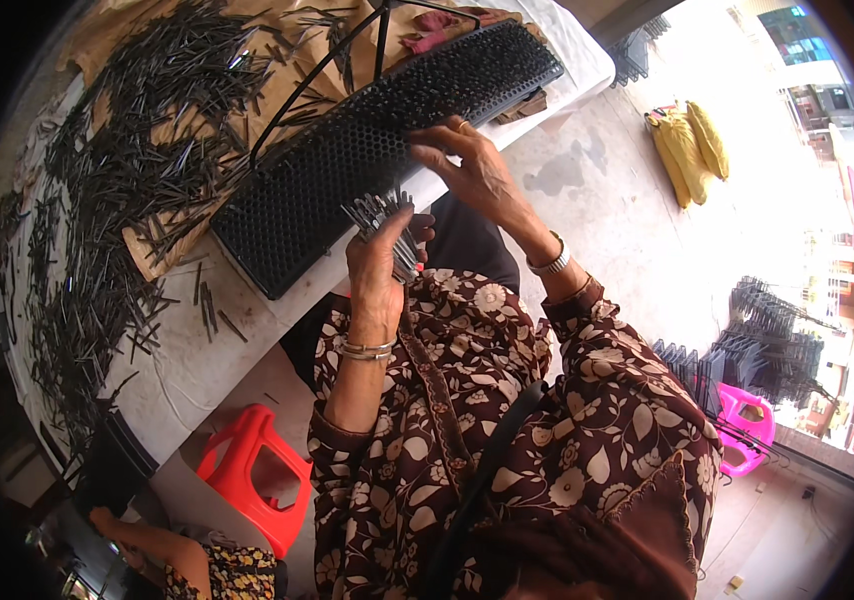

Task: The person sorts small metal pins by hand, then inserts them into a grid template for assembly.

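Note:
My left hand (377, 255) is closed round a bundle of thin dark metal strips (387, 222), their ends fanning out above the thumb. The bundle is just off the near edge of a long black tray full of small holes (292, 215). Over the tray's near edge, right of the middle, hangs my right hand (472, 170). Its thumb and forefinger point left, slightly apart, and I see nothing between them. Small dark pieces stand close together in the far right part of the tray, while bare holes show at its left end.
A large heap of loose dark strips (162, 130) covers the table's left side. A black rod frame (322, 88) rises behind the tray. A red stool (259, 475), pink stool (744, 425), yellow sacks (685, 150) and black racks (772, 345) stand around. Another person's arm (152, 545) shows lower left.

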`<state>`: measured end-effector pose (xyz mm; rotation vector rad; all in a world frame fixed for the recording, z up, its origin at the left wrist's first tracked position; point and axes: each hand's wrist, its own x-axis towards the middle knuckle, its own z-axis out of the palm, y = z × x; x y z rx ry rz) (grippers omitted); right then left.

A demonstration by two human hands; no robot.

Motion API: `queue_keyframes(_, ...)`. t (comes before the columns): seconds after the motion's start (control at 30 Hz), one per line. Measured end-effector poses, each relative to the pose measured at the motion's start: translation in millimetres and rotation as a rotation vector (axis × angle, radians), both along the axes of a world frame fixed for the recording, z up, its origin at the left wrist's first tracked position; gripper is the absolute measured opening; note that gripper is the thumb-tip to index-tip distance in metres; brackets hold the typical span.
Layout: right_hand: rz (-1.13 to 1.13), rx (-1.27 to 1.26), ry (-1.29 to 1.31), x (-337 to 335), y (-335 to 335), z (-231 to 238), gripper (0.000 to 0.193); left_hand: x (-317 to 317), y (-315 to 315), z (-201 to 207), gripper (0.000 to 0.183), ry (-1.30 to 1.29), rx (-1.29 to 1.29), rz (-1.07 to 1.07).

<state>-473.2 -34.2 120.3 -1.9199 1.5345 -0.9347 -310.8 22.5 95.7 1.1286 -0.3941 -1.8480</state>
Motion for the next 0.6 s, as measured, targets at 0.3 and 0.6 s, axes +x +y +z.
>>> queue_keyframes(0.3, -0.133, 0.120, -0.190, -10, 11, 6, 0.018, -4, 3, -5, 0.028, -0.058, 0.003, -0.145)
queue_keyframes(0.6, -0.286, -0.373, 0.067, -22, -29, -39, 0.012, -11, -3, 5, 0.024, 0.005, 0.067, -0.130)
